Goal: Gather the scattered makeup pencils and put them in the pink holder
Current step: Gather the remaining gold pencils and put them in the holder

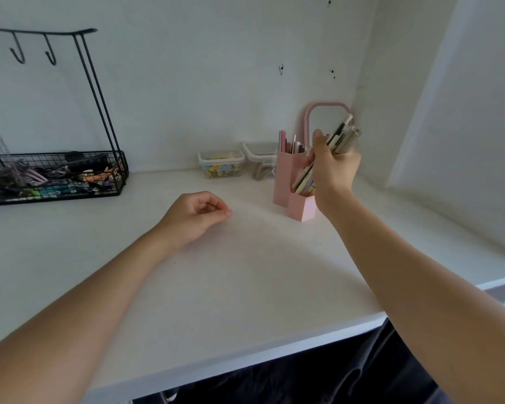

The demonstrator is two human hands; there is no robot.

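right hand (pixel 334 167) grips a bundle of makeup pencils (pixel 343 135), tilted, lower ends in the short front cup of the pink holder (pixel 301 207) (counter's (pixel 216 287) far right corner). left hand (pixel 197 215) loosely curled, holding nothing, resting mid-counter.

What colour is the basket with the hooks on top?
Black. The wire basket shows best in the head view.

Dim, flat, cool daylight; brighter on the right wall (pixel 464 97). Soft shadows under both forearms on the desk (pixel 245 287). No glare. Slightly soft throughout, with motion blur on the pencils (pixel 343 135). Wide-angle bending at the edges.
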